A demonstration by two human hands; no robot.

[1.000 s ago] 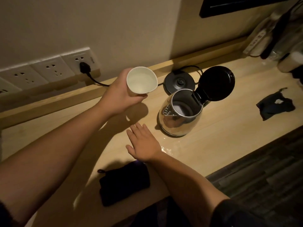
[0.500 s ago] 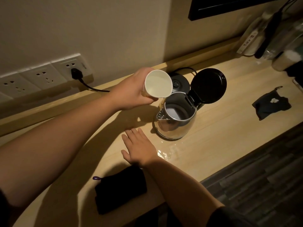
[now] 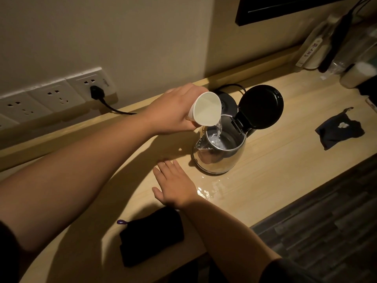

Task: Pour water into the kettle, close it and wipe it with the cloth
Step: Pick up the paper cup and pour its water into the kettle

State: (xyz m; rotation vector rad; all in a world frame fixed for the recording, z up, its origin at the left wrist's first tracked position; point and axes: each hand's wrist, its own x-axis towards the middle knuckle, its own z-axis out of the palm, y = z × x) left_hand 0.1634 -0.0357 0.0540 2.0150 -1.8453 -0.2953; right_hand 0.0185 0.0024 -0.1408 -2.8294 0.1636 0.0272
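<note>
A shiny steel kettle (image 3: 219, 158) stands on the wooden counter (image 3: 275, 170), off its base, with its black lid (image 3: 261, 106) swung open and upright. My left hand (image 3: 173, 111) grips a white paper cup (image 3: 206, 110), tilted over the kettle's mouth. A thin stream of water runs from the cup's rim into the kettle. My right hand (image 3: 175, 185) lies flat and open on the counter in front of the kettle. A dark folded cloth (image 3: 151, 234) rests near the counter's front edge, just behind my right wrist.
The black kettle base (image 3: 226, 102) sits behind the kettle, its cord plugged into a wall socket (image 3: 95, 87). A small puddle (image 3: 210, 189) lies in front of the kettle. Another dark cloth (image 3: 338, 131) lies at the right. Bottles and packets (image 3: 336, 43) crowd the far right corner.
My left hand has carried the cup right over the kettle and tipped it, and water now flows into the kettle. My right hand has stayed flat on the counter.
</note>
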